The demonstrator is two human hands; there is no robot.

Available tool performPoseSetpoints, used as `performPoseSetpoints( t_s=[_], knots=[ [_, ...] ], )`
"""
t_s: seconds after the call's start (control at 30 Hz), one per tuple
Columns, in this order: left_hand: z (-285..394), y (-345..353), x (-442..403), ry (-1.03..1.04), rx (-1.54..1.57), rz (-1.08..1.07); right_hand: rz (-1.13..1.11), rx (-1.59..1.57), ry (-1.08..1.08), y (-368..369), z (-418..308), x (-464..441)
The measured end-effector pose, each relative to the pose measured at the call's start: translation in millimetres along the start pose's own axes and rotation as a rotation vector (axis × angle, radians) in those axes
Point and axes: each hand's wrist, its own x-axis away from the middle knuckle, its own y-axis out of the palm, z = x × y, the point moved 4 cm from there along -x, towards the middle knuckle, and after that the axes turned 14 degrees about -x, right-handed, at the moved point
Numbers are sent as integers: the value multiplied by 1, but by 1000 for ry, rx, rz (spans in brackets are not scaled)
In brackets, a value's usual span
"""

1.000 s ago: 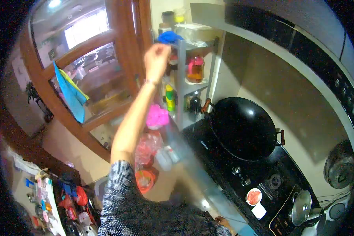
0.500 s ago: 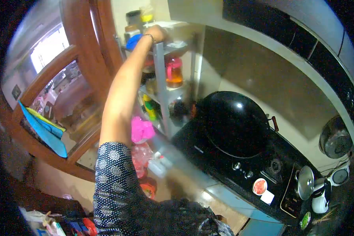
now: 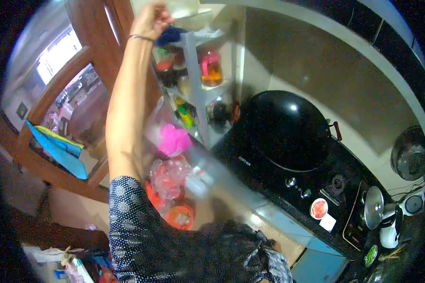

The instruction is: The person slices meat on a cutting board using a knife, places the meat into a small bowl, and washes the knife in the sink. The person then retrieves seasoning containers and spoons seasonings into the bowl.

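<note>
My left hand (image 3: 152, 21) is raised at the top of a grey metal shelf rack, its fingers curled in; anything between them is hidden by blur. Just below and beside the fingers lies a dark blue item (image 3: 171, 36) on the upper shelf. A jar with a pink handle and amber contents (image 3: 211, 70) stands one shelf lower, with a yellow-green bottle (image 3: 186, 115) further down. Of my right hand (image 3: 273, 245), only a small patch of skin shows low in the frame, by the patterned clothing; its fingers cannot be made out.
A large black wok (image 3: 288, 132) sits on the black stove, beside a small bowl of reddish food (image 3: 318, 208). Further right are a lidded pot (image 3: 374, 207) and a white kettle (image 3: 389, 234). Pink and red bags (image 3: 170, 177) lie below the rack; a wooden-framed door (image 3: 101, 70) stands left.
My left hand has moved from over the shelf's top to its left side, higher in the view. The camera view has shifted, and the blue item now looks darker.
</note>
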Motion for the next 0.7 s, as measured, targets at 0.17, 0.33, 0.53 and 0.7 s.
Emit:
performPoseSetpoints(
  t_s=[0.17,0.33,0.53,0.7],
  knots=[
    [43,36,185,96,86,439,-27,-11,-119,-14,-9,-10],
    [-19,64,295,-24,114,446,-41,71,-173,-29,-58,-46],
    [-136,149,409,-348,325,345,-41,-58,-325,-37,-254,-79],
    [-184,219,471,-326,300,104,-101,-423,-345,-60,-385,-72]
  ],
)
